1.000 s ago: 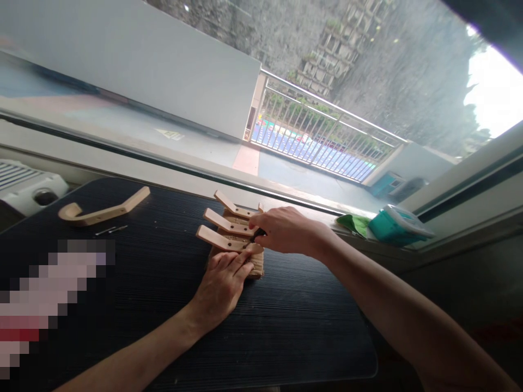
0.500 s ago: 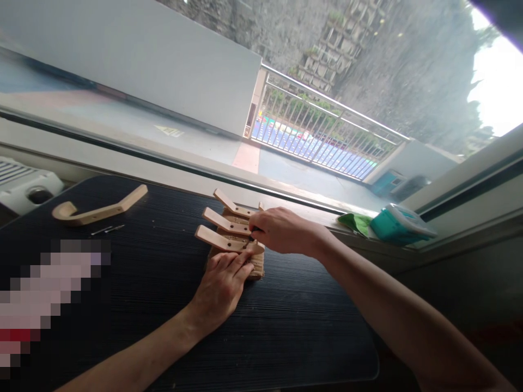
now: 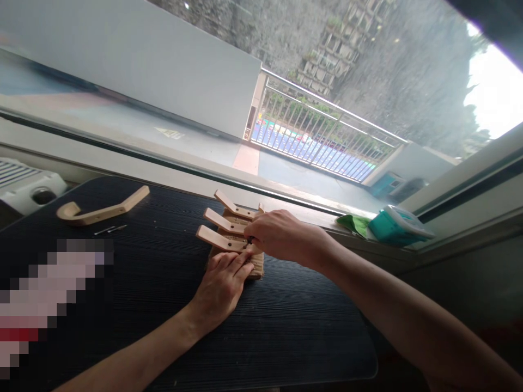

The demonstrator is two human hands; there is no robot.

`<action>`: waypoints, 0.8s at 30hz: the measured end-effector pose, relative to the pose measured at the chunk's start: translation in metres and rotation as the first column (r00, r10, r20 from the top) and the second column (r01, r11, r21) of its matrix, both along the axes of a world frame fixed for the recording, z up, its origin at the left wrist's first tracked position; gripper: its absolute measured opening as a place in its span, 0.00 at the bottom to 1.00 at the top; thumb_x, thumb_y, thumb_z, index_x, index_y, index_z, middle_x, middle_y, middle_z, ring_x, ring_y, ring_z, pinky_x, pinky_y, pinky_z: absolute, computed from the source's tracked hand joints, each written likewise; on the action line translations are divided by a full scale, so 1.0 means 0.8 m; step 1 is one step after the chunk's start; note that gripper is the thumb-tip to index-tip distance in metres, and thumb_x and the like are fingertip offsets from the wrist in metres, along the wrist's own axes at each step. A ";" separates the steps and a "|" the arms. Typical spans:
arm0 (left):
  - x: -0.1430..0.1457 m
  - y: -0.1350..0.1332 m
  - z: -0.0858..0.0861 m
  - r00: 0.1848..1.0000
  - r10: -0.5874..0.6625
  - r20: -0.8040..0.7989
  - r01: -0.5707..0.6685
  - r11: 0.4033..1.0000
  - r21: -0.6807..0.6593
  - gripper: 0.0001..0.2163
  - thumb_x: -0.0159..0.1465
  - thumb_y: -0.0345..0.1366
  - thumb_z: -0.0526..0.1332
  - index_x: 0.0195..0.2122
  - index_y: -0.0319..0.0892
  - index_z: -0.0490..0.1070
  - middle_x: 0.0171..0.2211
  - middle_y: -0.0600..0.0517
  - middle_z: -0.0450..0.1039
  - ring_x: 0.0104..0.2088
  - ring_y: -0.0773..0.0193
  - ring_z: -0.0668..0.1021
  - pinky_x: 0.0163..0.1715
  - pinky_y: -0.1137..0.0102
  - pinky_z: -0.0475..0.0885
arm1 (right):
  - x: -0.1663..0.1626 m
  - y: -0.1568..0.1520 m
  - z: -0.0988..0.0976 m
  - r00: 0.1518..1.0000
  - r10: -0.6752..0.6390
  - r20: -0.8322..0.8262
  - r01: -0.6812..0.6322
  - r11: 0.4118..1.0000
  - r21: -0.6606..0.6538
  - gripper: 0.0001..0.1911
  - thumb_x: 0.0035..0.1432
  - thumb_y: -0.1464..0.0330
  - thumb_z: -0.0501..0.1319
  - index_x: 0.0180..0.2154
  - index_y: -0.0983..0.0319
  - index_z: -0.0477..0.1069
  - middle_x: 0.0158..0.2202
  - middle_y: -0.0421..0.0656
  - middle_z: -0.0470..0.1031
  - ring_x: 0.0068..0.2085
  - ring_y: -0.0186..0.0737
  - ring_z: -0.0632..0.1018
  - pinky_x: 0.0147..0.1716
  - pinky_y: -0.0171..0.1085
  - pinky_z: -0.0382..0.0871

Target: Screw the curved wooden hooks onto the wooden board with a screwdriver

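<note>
A wooden board [image 3: 257, 270] with a ribbed, rough edge lies on the dark table. Several pale wooden hooks sit across it, and the nearest hook [image 3: 213, 237] has dark screw heads in it. My left hand [image 3: 220, 280] presses its fingers down on this hook and the board, steadying both. Above the same hook, my right hand [image 3: 281, 234] is closed around a small dark tool [image 3: 250, 239], its tip close to the left fingertips. Most of the tool is hidden by the fingers, so its exact kind does not show.
On the table [image 3: 163, 272] at the left lie a loose wooden hook [image 3: 104, 212] and two thin metal pieces [image 3: 109, 230]. A teal box [image 3: 400, 226] and a green cloth [image 3: 353, 224] rest on the window sill. A white appliance [image 3: 30, 182] stands at far left.
My right hand has turned at the wrist and shifted slightly down and left over the nearest hook. My left hand has stayed in place.
</note>
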State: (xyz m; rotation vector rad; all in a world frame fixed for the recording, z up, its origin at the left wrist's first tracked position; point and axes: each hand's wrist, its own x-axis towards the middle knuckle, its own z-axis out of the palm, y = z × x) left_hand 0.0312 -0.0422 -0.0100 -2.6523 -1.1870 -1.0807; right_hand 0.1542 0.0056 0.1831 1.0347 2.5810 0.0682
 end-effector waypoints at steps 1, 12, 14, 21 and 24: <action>0.000 0.000 -0.001 1.000 -0.001 0.002 0.001 1.000 -0.001 0.15 0.61 0.24 0.55 0.49 0.42 0.70 0.56 0.48 0.69 0.50 0.55 0.70 0.52 0.57 0.62 | 0.001 0.000 -0.002 1.000 0.007 -0.004 -0.007 1.000 -0.001 0.09 0.59 0.74 0.56 0.35 0.64 0.74 0.36 0.45 0.78 0.38 0.41 0.77 0.31 0.34 0.60; 0.001 0.002 0.003 1.000 -0.003 -0.002 0.003 1.000 -0.013 0.15 0.61 0.24 0.55 0.48 0.42 0.70 0.56 0.48 0.69 0.49 0.56 0.70 0.51 0.57 0.63 | 0.002 0.014 -0.014 0.987 -0.156 -0.029 0.156 0.988 -0.004 0.17 0.64 0.68 0.48 0.35 0.63 0.75 0.34 0.47 0.79 0.34 0.40 0.78 0.31 0.35 0.60; 0.001 0.001 0.004 1.000 -0.002 -0.003 0.002 1.000 -0.012 0.15 0.61 0.24 0.55 0.48 0.42 0.70 0.56 0.48 0.69 0.49 0.56 0.70 0.51 0.57 0.63 | 0.003 0.014 -0.015 0.988 -0.151 -0.040 0.152 0.988 0.015 0.17 0.64 0.67 0.48 0.35 0.63 0.75 0.35 0.47 0.79 0.35 0.40 0.78 0.31 0.35 0.60; -0.002 0.000 0.002 1.000 -0.004 -0.009 0.004 1.000 -0.027 0.15 0.61 0.24 0.55 0.49 0.42 0.70 0.56 0.48 0.68 0.50 0.56 0.70 0.51 0.57 0.63 | 0.001 0.006 0.001 0.995 -0.081 0.051 0.081 0.997 0.004 0.11 0.57 0.75 0.55 0.37 0.62 0.75 0.38 0.45 0.79 0.39 0.42 0.77 0.28 0.34 0.58; -0.001 0.001 0.001 1.000 -0.003 -0.009 0.002 1.000 -0.023 0.15 0.61 0.24 0.55 0.48 0.42 0.70 0.56 0.48 0.69 0.50 0.56 0.70 0.51 0.57 0.64 | -0.002 0.007 0.001 0.999 -0.009 0.039 0.009 1.000 0.008 0.10 0.58 0.76 0.55 0.36 0.63 0.75 0.38 0.45 0.78 0.39 0.41 0.77 0.29 0.34 0.59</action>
